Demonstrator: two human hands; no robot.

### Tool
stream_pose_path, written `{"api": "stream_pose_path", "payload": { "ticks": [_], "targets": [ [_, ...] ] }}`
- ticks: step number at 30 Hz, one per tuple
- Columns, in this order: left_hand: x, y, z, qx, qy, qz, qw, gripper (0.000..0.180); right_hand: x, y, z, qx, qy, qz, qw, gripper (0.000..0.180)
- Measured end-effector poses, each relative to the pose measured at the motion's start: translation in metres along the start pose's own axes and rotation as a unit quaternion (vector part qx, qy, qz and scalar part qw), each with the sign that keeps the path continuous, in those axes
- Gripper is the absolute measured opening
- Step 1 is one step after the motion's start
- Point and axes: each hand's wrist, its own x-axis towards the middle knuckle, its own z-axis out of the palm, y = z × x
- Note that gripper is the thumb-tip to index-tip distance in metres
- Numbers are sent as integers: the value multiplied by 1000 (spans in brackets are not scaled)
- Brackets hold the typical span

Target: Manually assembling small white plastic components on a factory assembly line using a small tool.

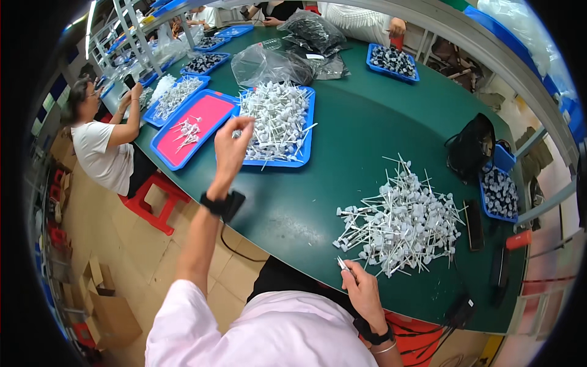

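Note:
My left hand [232, 147] reaches out over the near edge of a blue tray [309, 116] piled with white pump parts [275, 119], fingers pinched on one small white piece. My right hand [361, 287] rests at the table's near edge, holding a thin white pump part [342, 264] between its fingers. Just beyond it lies a loose heap of white pump heads with long dip tubes [403, 220] on the green table [342, 153].
A blue tray with a pink liner [192, 125] holds a few white parts. More blue trays of dark caps [392, 61] and clear plastic bags [269, 64] stand farther back. A black bag [471, 147] sits right. A seated person in white [101, 144] works at left.

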Motion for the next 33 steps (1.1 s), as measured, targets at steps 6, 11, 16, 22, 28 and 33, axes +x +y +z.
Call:
{"api": "stream_pose_path", "payload": {
  "ticks": [6, 11, 16, 22, 28, 33],
  "targets": [
    [59, -89, -7, 199, -141, 32, 969, 31, 2, 1, 1, 37, 0, -24, 999, 21],
    [11, 3, 39, 136, -149, 159, 966, 31, -3, 6, -3, 77, 26, -10, 997, 22],
    [-93, 69, 83, 74, -421, 237, 872, 28, -3, 9, 3, 80, 49, -38, 995, 23],
    [-124, 59, 102, 80, -439, 231, 865, 27, -6, 12, 7, 87, 69, -59, 992, 23],
    [-118, 68, 88, 52, -428, 217, 876, 14, -7, 15, 10, 106, 81, -57, 989, 23],
    [-134, 110, 47, -9, -458, 74, 886, 14, -22, 6, 5, 105, 135, -101, 980, 25]
  ]
}}
